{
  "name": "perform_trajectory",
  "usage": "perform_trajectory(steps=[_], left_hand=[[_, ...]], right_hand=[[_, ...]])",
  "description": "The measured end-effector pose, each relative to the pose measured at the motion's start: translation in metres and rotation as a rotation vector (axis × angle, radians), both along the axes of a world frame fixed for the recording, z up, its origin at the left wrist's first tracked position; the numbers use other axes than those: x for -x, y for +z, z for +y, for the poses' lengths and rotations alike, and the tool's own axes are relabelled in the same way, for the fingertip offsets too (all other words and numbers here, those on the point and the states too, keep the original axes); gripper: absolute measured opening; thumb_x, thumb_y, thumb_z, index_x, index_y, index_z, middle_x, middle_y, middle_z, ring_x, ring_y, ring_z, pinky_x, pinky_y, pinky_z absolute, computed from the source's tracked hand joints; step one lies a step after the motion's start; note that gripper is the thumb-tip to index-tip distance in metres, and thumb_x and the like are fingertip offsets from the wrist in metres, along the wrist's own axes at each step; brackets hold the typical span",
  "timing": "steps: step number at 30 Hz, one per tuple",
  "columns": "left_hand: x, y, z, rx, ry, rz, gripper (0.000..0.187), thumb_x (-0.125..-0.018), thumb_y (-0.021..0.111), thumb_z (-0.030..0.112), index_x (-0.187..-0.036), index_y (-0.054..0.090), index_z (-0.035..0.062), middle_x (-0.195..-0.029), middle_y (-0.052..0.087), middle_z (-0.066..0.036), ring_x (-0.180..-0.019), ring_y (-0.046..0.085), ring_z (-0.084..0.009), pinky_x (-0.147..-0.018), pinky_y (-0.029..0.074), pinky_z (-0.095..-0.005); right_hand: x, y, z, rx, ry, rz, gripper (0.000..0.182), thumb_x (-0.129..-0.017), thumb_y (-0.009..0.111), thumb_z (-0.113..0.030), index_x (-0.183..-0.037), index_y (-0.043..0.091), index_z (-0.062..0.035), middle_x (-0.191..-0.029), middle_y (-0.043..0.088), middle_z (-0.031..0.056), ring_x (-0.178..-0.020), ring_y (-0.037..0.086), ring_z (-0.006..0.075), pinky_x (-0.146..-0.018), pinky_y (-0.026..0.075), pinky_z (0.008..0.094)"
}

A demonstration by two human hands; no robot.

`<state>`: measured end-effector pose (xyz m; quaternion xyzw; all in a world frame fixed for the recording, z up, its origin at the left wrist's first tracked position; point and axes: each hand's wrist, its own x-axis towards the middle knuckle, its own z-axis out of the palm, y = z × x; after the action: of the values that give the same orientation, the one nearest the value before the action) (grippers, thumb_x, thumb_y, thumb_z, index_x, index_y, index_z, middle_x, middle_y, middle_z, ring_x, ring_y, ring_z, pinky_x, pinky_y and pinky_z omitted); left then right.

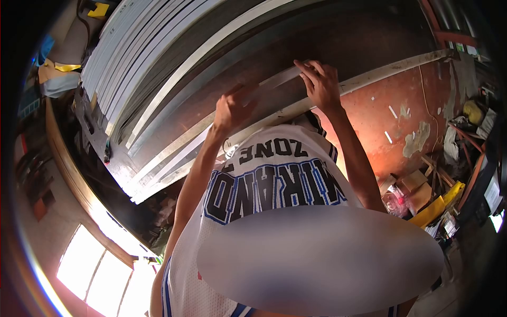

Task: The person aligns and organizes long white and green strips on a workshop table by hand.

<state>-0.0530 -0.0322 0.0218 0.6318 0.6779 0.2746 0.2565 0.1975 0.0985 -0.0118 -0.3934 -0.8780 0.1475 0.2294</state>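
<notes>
Dark work surface (364, 34) across the far side, with grey-white strips (124, 68) lined up at left; patchy red surface (364, 121) at right, bright window (80, 264) near left. At centre, blurred pale strip (279, 80) between left hand (232, 109) and right hand (321, 87); cannot tell either grip, wide or narrow. Near centre, jersey (277, 164) partly hidden by grey smear (317, 259); corners lost in black.

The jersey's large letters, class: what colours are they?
The large letters are black, outlined in blue; the head view shows them.
</notes>
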Motion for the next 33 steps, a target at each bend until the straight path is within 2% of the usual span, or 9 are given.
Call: perform_trajectory(steps=[1,3,10,13,15,21,27,33], left_hand=[[0.006,0.002,-0.006,-0.001,0.003,0.0,0.037,-0.082,0.082,0.012,-0.118,0.075,0.0089,-0.105,0.073,-0.013,-0.09,0.073,-0.0321,-0.077,0.06,-0.0385],[0.015,0.002,-0.016,0.03,0.0,0.04,0.04,-0.082,0.08,0.019,-0.122,0.073,0.0177,-0.118,0.072,-0.01,-0.091,0.074,-0.0328,-0.076,0.063,-0.041],[0.018,0.004,-0.026,0.096,0.04,0.019,0.038,-0.082,0.081,0.02,-0.119,0.074,0.0152,-0.109,0.072,-0.009,-0.084,0.074,-0.032,-0.071,0.062,-0.0409],[0.016,0.0,-0.025,0.071,0.058,0.033,0.037,-0.082,0.08,0.017,-0.118,0.074,0.0147,-0.11,0.072,-0.009,-0.085,0.074,-0.0331,-0.072,0.062,-0.0407],[0.014,-0.001,-0.024,-0.016,0.069,0.021,0.035,-0.081,0.081,0.009,-0.116,0.074,0.0101,-0.105,0.072,-0.011,-0.085,0.073,-0.0324,-0.072,0.06,-0.0388],[0.012,-0.004,-0.022,-0.039,0.065,-0.017,0.038,-0.081,0.08,0.01,-0.118,0.073,0.0119,-0.107,0.072,-0.012,-0.092,0.072,-0.0351,-0.077,0.061,-0.0406],[0.01,-0.006,-0.021,-0.03,0.067,-0.013,0.039,-0.08,0.08,0.01,-0.119,0.073,0.0135,-0.107,0.072,-0.012,-0.092,0.072,-0.0358,-0.077,0.061,-0.0419],[0.011,-0.007,-0.021,-0.027,0.068,0.005,0.039,-0.08,0.081,0.012,-0.119,0.074,0.0149,-0.107,0.072,-0.012,-0.091,0.072,-0.0354,-0.075,0.061,-0.0419]], right_hand=[[-0.001,0.0,0.003,-0.001,0.003,0.0,0.033,-0.09,0.073,-0.013,-0.121,0.073,-0.0213,-0.113,0.065,-0.001,-0.093,0.063,0.0219,-0.092,0.046,0.0417],[-0.004,-0.001,0.011,0.042,0.088,0.039,0.031,-0.087,0.075,-0.013,-0.118,0.073,-0.0212,-0.107,0.063,0.0002,-0.093,0.062,0.0238,-0.09,0.047,0.0421],[-0.005,0.005,0.018,0.064,0.098,0.021,0.026,-0.085,0.078,-0.013,-0.11,0.076,-0.0186,-0.105,0.063,0.0007,-0.092,0.063,0.0227,-0.091,0.048,0.0404],[-0.004,0.008,0.019,0.038,0.101,0.031,0.029,-0.085,0.077,-0.01,-0.114,0.077,-0.0161,-0.105,0.064,0.0011,-0.091,0.063,0.0213,-0.091,0.047,0.0389],[-0.004,0.009,0.018,0.047,0.102,0.038,0.028,-0.083,0.077,-0.008,-0.11,0.077,-0.0142,-0.105,0.062,0.0024,-0.094,0.062,0.0238,-0.09,0.049,0.0401],[-0.006,0.01,0.023,0.098,0.113,0.047,0.026,-0.083,0.076,-0.004,-0.108,0.076,-0.0103,-0.109,0.064,0.0036,-0.097,0.064,0.0254,-0.088,0.053,0.0392],[0.002,0.011,0.022,0.216,0.17,0.118,0.025,-0.084,0.074,0.0,-0.107,0.076,-0.0087,-0.107,0.066,0.0056,-0.097,0.067,0.0258,-0.083,0.056,0.0381],[0.008,0.013,0.021,0.242,0.178,0.096,0.023,-0.084,0.076,-0.003,-0.107,0.076,-0.0091,-0.108,0.065,0.0051,-0.096,0.066,0.0251,-0.085,0.056,0.0379]])
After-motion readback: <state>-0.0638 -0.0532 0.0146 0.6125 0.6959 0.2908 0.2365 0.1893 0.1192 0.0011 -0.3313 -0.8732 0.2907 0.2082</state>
